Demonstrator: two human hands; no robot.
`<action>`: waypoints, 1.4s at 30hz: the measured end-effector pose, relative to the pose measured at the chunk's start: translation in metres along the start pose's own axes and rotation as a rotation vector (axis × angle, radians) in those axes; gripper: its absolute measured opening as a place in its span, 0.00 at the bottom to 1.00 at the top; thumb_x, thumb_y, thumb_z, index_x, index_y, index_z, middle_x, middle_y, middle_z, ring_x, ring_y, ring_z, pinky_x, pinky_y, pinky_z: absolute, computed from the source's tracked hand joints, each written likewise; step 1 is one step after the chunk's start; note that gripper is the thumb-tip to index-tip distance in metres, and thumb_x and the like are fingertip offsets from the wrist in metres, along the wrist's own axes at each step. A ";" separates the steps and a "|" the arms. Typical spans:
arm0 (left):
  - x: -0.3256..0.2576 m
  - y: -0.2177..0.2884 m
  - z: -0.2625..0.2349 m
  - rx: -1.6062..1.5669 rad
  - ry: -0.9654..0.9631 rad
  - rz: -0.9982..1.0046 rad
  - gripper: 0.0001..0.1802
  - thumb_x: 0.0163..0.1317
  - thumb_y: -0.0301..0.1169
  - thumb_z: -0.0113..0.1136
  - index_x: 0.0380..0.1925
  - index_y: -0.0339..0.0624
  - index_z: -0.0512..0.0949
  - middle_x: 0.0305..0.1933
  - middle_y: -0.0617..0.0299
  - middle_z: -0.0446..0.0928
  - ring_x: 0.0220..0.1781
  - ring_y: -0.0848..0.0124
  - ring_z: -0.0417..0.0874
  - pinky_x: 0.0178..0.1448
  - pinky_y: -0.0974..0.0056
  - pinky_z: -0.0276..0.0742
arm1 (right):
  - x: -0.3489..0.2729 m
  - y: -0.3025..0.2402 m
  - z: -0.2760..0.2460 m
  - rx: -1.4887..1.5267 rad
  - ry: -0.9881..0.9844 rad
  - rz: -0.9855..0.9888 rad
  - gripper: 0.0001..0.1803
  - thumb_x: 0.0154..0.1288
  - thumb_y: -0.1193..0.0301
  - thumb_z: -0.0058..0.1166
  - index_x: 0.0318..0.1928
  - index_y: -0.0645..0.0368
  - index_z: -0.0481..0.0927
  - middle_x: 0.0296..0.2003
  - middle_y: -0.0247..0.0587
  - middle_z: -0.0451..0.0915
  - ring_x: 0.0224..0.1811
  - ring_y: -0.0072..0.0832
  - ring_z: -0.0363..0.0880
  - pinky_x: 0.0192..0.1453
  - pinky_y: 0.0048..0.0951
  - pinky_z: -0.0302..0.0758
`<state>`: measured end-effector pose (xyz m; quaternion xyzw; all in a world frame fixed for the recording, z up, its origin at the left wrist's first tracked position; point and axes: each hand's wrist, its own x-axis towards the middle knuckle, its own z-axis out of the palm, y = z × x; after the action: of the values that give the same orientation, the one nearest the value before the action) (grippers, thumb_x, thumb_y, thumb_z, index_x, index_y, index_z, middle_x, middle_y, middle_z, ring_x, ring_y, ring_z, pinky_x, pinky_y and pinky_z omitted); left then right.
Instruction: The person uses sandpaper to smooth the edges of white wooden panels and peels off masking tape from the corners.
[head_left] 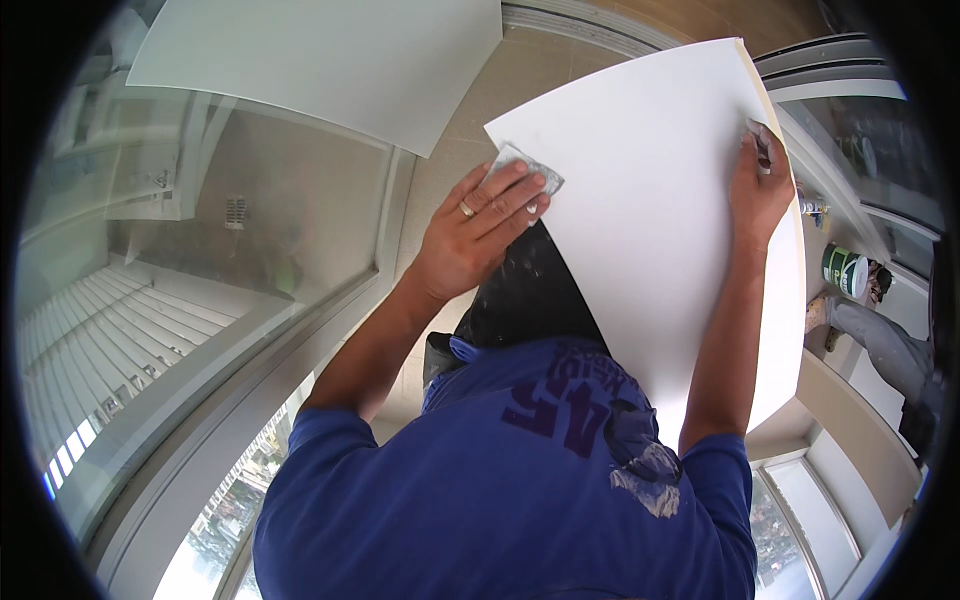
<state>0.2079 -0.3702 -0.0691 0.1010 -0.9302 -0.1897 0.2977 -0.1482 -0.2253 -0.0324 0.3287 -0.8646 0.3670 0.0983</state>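
A large white panel [650,190] stands tilted in front of me, its pale edge strip running down the right side. My left hand [475,225], with a ring on one finger, is closed over a grey sheet of sandpaper [530,170]. It presses the sheet against the panel's left edge, near the upper left corner. At the panel's right edge, my right hand [762,195] is closed with its fingers curled, gripping the panel there. Whitish dust marks its fingertips, and part of that grip is hidden.
Another white panel [330,60] lies at the far left. A glass door [290,200] in a pale frame borders my left side. To the right are a green and white paint bucket [846,271] and a person's leg in grey trousers [880,340]. Sliding-door tracks [590,28] cross the far floor.
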 end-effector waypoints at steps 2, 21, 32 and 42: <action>0.008 -0.011 -0.005 0.056 0.042 -0.057 0.21 0.63 0.14 0.57 0.52 0.43 0.89 0.66 0.58 0.84 0.76 0.59 0.78 0.80 0.46 0.68 | 0.001 0.001 -0.003 -0.019 -0.016 -0.024 0.15 0.75 0.69 0.60 0.57 0.60 0.88 0.52 0.49 0.90 0.52 0.40 0.90 0.59 0.36 0.84; 0.015 -0.018 0.007 0.038 0.074 -0.019 0.20 0.65 0.16 0.59 0.51 0.46 0.90 0.65 0.60 0.85 0.76 0.61 0.79 0.84 0.46 0.62 | -0.003 0.010 -0.009 -0.057 0.018 -0.096 0.16 0.73 0.69 0.62 0.56 0.62 0.87 0.51 0.52 0.90 0.54 0.44 0.90 0.60 0.38 0.83; 0.028 -0.024 -0.002 0.083 0.055 -0.108 0.16 0.65 0.22 0.63 0.51 0.49 0.89 0.68 0.65 0.83 0.77 0.67 0.77 0.86 0.47 0.60 | -0.004 0.011 -0.006 -0.040 0.026 -0.078 0.15 0.72 0.71 0.61 0.55 0.63 0.88 0.51 0.50 0.90 0.54 0.44 0.90 0.62 0.38 0.83; 0.009 -0.005 0.002 0.009 0.007 -0.039 0.17 0.64 0.22 0.63 0.51 0.47 0.88 0.68 0.66 0.83 0.77 0.67 0.77 0.85 0.47 0.61 | -0.004 0.015 -0.005 -0.098 0.054 -0.092 0.15 0.72 0.70 0.61 0.55 0.62 0.87 0.50 0.51 0.90 0.53 0.46 0.90 0.62 0.40 0.82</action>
<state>0.1997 -0.3767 -0.0673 0.1211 -0.9279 -0.1911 0.2965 -0.1553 -0.2118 -0.0394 0.3529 -0.8626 0.3279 0.1542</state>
